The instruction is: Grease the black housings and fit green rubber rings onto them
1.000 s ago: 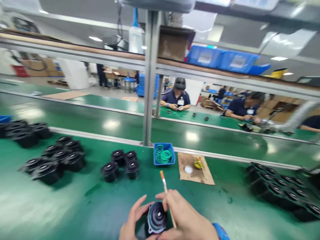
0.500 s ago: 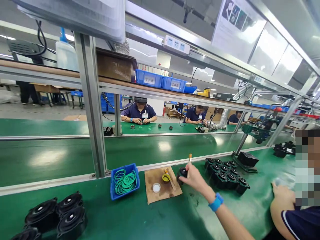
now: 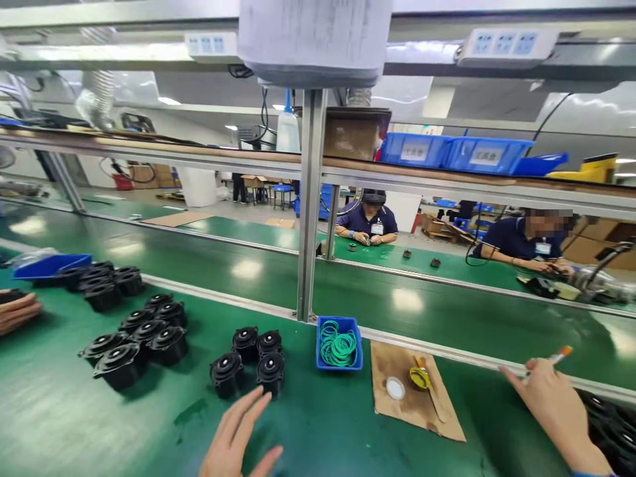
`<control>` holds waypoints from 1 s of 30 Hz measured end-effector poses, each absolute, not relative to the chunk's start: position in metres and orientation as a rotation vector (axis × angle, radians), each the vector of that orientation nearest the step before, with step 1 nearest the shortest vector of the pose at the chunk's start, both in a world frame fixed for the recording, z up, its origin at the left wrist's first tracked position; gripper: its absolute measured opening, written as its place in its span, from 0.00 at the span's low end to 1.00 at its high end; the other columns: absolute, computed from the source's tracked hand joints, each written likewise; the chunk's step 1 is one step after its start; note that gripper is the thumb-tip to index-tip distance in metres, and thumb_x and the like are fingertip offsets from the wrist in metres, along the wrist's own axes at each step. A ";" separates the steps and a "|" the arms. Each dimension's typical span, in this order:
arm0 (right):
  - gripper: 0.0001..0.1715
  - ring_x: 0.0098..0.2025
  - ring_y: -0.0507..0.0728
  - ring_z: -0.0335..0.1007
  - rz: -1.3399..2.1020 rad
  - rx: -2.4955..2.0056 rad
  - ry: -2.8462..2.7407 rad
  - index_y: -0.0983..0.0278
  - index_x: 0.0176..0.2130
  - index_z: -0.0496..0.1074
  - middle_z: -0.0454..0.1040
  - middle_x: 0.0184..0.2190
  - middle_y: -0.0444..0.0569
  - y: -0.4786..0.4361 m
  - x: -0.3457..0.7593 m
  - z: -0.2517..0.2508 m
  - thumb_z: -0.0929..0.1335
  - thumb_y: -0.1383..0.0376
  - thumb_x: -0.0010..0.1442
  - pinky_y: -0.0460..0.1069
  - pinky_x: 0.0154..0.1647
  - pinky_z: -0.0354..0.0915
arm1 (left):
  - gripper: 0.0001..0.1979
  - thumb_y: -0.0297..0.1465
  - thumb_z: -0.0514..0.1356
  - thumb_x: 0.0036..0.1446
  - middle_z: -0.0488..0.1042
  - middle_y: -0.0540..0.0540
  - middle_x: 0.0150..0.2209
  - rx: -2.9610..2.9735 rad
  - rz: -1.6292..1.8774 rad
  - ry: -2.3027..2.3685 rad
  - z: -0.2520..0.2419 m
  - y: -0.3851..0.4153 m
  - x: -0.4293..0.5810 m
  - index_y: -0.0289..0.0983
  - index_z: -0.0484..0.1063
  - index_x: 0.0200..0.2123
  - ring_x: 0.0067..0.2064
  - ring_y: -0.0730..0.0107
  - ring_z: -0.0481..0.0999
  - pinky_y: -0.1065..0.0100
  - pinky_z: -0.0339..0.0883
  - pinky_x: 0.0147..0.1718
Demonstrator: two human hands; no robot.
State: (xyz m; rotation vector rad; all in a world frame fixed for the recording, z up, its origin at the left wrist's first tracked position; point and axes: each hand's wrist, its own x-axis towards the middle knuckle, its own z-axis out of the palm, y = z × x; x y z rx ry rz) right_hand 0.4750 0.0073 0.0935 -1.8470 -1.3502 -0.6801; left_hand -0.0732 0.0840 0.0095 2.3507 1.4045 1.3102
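Workshop interior. Green benchtop [image 3: 163, 437] in front; past its pale rail [image 3: 238, 301], a glossy green strip [image 3: 268, 285] with bright reflections. Upright metal post [image 3: 307, 265] stands near mid-view, meets a long shelf [image 3: 223, 159]. White power strips [image 3: 507, 45] higher up, along a metal beam [image 3: 422, 68]. Grey floor [image 3: 231, 209] behind, cardboard boxes [image 3: 601, 250] far right, bright lamps [image 3: 169, 101] under grey ceiling [image 3: 209, 93].

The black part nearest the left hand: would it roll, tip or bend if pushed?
The black part stands upright, so it would probably slide rather than roll. Its thick build likely resists gentle tipping. Its solid, rigid look suggests it won't bend.
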 end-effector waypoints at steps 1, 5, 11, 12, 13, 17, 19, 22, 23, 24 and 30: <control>0.29 0.19 0.73 0.71 -0.629 -1.835 -1.405 0.53 0.29 0.52 0.70 0.20 0.60 0.019 0.462 0.094 0.60 0.34 0.60 0.62 0.18 0.60 | 0.26 0.37 0.63 0.58 0.74 0.44 0.59 2.447 1.267 1.433 0.016 0.096 -0.077 0.48 0.67 0.61 0.57 0.52 0.76 0.57 0.76 0.52; 0.12 0.35 0.64 0.81 -0.367 -1.649 -1.746 0.55 0.38 0.56 0.80 0.38 0.57 0.074 0.385 0.086 0.64 0.54 0.69 0.54 0.31 0.73 | 0.29 0.38 0.62 0.59 0.74 0.40 0.59 2.630 1.116 1.483 0.024 0.146 -0.086 0.41 0.65 0.63 0.61 0.48 0.73 0.49 0.66 0.60; 0.13 0.32 0.56 0.74 -0.180 -1.407 -2.182 0.60 0.30 0.60 0.74 0.29 0.44 0.154 0.266 0.057 0.69 0.71 0.62 0.48 0.33 0.67 | 0.27 0.32 0.59 0.62 0.76 0.36 0.57 2.792 1.007 1.545 0.017 0.159 -0.077 0.38 0.61 0.64 0.60 0.48 0.74 0.40 0.56 0.64; 0.15 0.31 0.56 0.72 -0.175 -1.390 -2.212 0.60 0.30 0.60 0.73 0.28 0.43 0.161 0.253 0.052 0.70 0.72 0.59 0.48 0.33 0.65 | 0.27 0.32 0.59 0.63 0.77 0.36 0.56 2.808 1.026 1.551 0.017 0.156 -0.075 0.38 0.61 0.64 0.60 0.47 0.74 0.39 0.54 0.64; 0.16 0.30 0.56 0.70 -0.170 -1.378 -2.231 0.60 0.30 0.60 0.72 0.27 0.43 0.167 0.243 0.047 0.72 0.73 0.56 0.48 0.32 0.63 | 0.27 0.31 0.59 0.63 0.77 0.36 0.56 2.821 1.040 1.550 0.018 0.153 -0.072 0.37 0.60 0.64 0.60 0.47 0.73 0.38 0.53 0.64; 0.17 0.27 0.56 0.67 -0.139 -1.367 -2.212 0.60 0.29 0.59 0.69 0.23 0.42 0.177 0.225 0.033 0.69 0.78 0.54 0.48 0.31 0.57 | 0.28 0.32 0.60 0.63 0.75 0.37 0.57 2.813 1.052 1.499 0.023 0.151 -0.061 0.37 0.59 0.65 0.60 0.48 0.73 0.39 0.54 0.64; 0.16 0.25 0.56 0.65 -0.112 -1.378 -2.161 0.59 0.29 0.58 0.67 0.22 0.42 0.177 0.226 0.031 0.66 0.78 0.55 0.48 0.30 0.56 | 0.28 0.32 0.61 0.62 0.76 0.37 0.56 2.777 1.070 1.474 0.025 0.152 -0.056 0.38 0.60 0.64 0.59 0.49 0.74 0.40 0.57 0.62; 0.13 0.25 0.56 0.66 -0.059 -1.399 -2.045 0.59 0.29 0.57 0.69 0.22 0.42 0.173 0.232 0.034 0.64 0.74 0.58 0.48 0.28 0.57 | 0.29 0.29 0.63 0.59 0.78 0.39 0.53 2.671 1.062 1.434 0.028 0.145 -0.051 0.39 0.60 0.63 0.56 0.50 0.76 0.40 0.60 0.61; 0.11 0.25 0.56 0.67 -0.040 -1.405 -1.995 0.58 0.29 0.56 0.70 0.24 0.43 0.171 0.234 0.037 0.63 0.72 0.59 0.48 0.28 0.58 | 0.31 0.28 0.64 0.57 0.78 0.40 0.53 2.624 1.048 1.410 0.028 0.139 -0.051 0.40 0.60 0.63 0.56 0.50 0.76 0.40 0.61 0.60; 0.11 0.26 0.56 0.68 -0.022 -1.413 -1.940 0.58 0.29 0.56 0.71 0.25 0.43 0.168 0.236 0.039 0.63 0.69 0.60 0.47 0.29 0.60 | 0.33 0.27 0.65 0.55 0.78 0.41 0.52 2.573 1.034 1.381 0.028 0.132 -0.051 0.41 0.59 0.63 0.55 0.51 0.77 0.40 0.62 0.60; 0.16 0.28 0.58 0.71 0.068 -1.463 -1.620 0.57 0.29 0.53 0.73 0.26 0.46 0.158 0.243 0.058 0.63 0.55 0.62 0.49 0.29 0.62 | 0.39 0.23 0.70 0.46 0.77 0.45 0.52 2.206 1.010 1.265 0.021 0.075 -0.055 0.47 0.63 0.60 0.54 0.52 0.77 0.50 0.75 0.52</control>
